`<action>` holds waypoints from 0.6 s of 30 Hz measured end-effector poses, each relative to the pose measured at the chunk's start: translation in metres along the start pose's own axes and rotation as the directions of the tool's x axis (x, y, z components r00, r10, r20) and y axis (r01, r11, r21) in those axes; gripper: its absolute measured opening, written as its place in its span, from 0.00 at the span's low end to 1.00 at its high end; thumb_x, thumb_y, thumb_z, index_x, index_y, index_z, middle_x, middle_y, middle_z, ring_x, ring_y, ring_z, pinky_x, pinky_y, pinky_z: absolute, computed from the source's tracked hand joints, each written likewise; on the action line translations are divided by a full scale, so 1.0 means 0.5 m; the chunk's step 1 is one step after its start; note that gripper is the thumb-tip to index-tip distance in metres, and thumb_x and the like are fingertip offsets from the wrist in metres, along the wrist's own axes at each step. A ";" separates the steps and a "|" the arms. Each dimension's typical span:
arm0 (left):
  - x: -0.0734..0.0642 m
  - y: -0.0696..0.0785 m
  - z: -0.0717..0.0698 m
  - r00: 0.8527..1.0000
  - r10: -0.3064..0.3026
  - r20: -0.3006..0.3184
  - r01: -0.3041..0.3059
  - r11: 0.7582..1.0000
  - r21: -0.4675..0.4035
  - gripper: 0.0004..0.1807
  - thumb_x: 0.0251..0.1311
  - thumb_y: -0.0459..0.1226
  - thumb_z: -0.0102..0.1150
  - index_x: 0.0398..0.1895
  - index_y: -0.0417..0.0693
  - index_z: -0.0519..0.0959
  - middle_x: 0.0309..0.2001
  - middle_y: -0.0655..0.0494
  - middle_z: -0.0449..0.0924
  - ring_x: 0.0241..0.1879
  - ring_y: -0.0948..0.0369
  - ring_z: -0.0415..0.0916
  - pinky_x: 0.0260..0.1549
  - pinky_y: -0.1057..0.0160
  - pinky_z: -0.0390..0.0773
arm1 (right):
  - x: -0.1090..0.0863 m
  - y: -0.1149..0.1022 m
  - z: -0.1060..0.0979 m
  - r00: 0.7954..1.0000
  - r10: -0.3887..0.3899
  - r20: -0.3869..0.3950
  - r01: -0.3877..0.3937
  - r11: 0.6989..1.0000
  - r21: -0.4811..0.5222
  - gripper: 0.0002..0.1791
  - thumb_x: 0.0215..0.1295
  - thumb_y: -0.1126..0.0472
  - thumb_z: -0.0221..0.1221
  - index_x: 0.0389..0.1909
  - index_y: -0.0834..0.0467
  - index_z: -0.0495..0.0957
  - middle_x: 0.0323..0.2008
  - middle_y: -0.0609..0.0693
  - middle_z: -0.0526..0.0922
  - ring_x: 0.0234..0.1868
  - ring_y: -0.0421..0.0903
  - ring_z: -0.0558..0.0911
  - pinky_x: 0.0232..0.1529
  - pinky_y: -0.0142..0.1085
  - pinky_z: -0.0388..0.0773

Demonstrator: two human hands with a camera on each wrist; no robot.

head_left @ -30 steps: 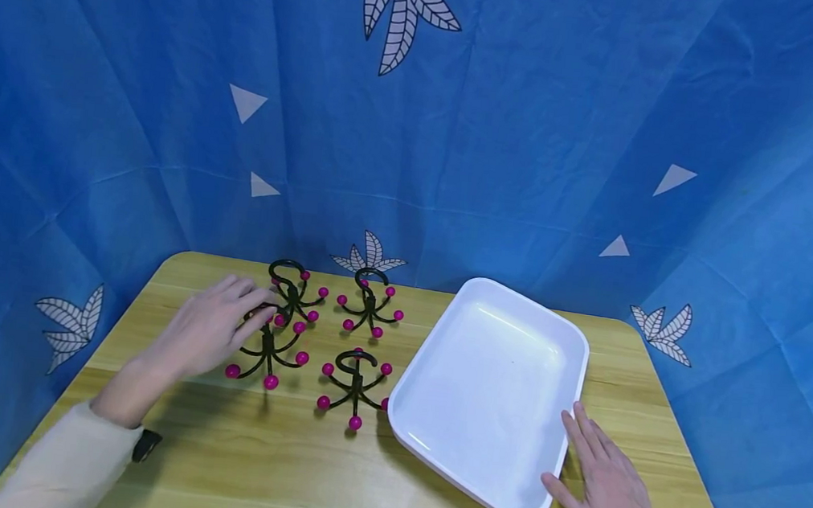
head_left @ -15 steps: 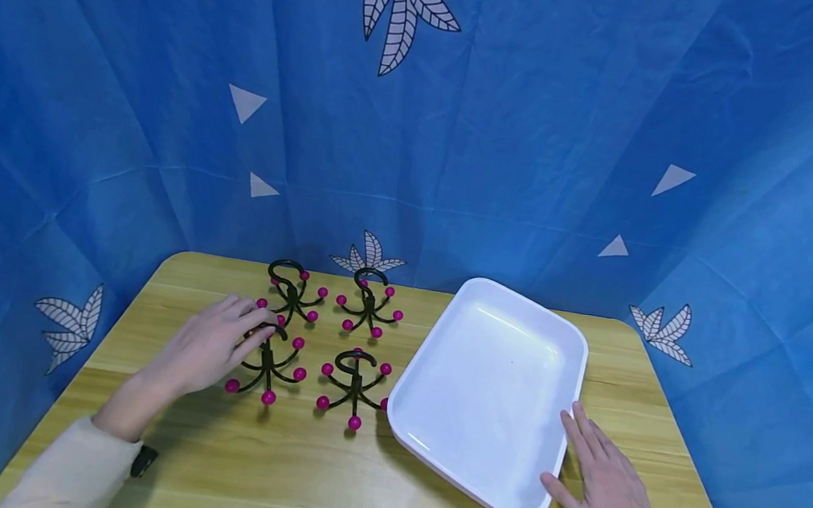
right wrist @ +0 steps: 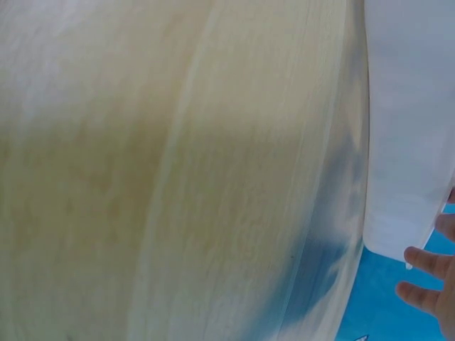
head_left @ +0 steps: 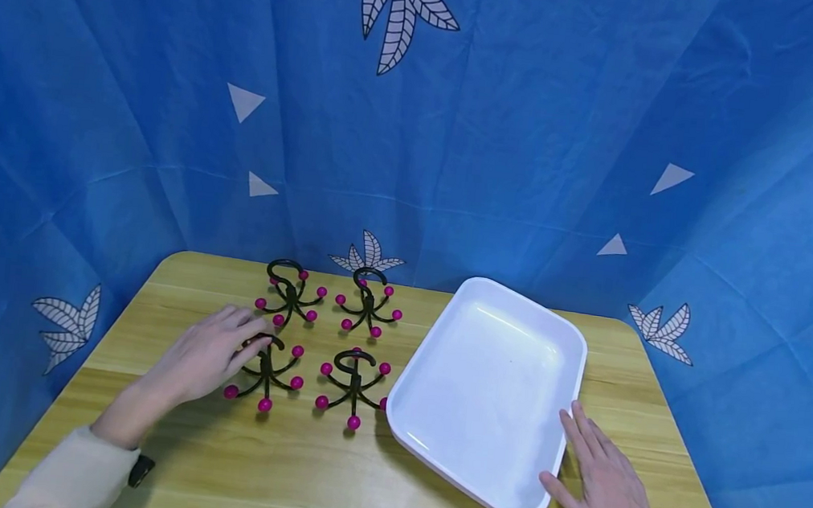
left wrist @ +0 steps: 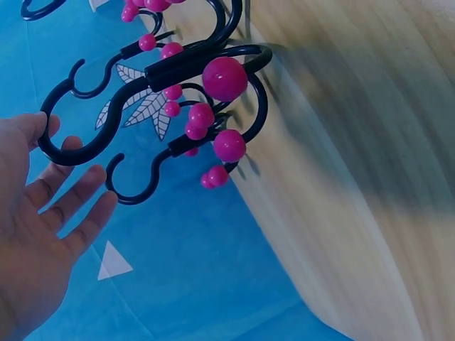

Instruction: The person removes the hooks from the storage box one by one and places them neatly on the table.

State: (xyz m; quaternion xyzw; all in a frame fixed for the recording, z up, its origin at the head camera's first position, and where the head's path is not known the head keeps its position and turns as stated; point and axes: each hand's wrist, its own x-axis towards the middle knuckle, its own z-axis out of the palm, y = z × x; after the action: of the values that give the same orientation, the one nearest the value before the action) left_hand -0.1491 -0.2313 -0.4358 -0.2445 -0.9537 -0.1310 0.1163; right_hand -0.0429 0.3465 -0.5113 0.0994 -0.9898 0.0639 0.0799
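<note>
My left hand (head_left: 212,356) pinches the curved top of a black claw hook (head_left: 267,368) between thumb and fingers. Several arms tipped with pink balls spread from its stem. In the left wrist view, the thumb and index finger of that hand (left wrist: 39,227) meet the hook's bend, while the other fingers are spread. Its pink-tipped arms point down at the wooden table. My right hand (head_left: 607,485) touches the right rim of a white tray (head_left: 505,375) with fingers extended. The right wrist view shows the tray's side (right wrist: 409,128) and only some fingers (right wrist: 426,263).
Matching claw hooks stand behind the held one (head_left: 291,296), at the back right of it (head_left: 369,306) and to its right (head_left: 355,387), close to the tray. A blue printed curtain (head_left: 454,129) hangs around the wooden table (head_left: 271,476).
My left hand has drawn the claw hook slightly toward the front of the table, away from the one behind it. The right hand and tray keep their places.
</note>
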 end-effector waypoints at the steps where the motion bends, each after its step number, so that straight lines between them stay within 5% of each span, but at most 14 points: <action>1: -0.001 0.000 0.001 1.000 0.001 -0.004 -0.001 1.000 -0.001 0.12 0.78 0.43 0.57 0.54 0.51 0.84 0.51 0.50 0.85 0.52 0.51 0.81 0.50 0.44 0.83 | 0.000 0.000 0.000 1.000 0.000 -0.001 0.000 1.000 0.001 0.52 0.66 0.32 0.64 0.83 0.55 0.59 0.84 0.56 0.58 0.73 0.67 0.72 0.64 0.67 0.74; 18: -0.007 -0.001 0.003 1.000 -0.013 0.016 0.013 1.000 0.003 0.12 0.77 0.42 0.59 0.56 0.50 0.85 0.54 0.47 0.84 0.54 0.48 0.82 0.51 0.42 0.83 | 0.001 0.000 0.002 1.000 -0.006 -0.011 0.006 1.000 0.007 0.52 0.66 0.33 0.64 0.83 0.55 0.58 0.84 0.56 0.58 0.72 0.67 0.73 0.65 0.66 0.73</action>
State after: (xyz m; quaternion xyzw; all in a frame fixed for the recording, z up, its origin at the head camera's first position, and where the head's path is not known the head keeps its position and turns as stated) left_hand -0.1467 -0.2327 -0.4381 -0.2392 -0.9563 -0.1283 0.1083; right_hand -0.0437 0.3461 -0.5122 0.1025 -0.9888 0.0677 0.0853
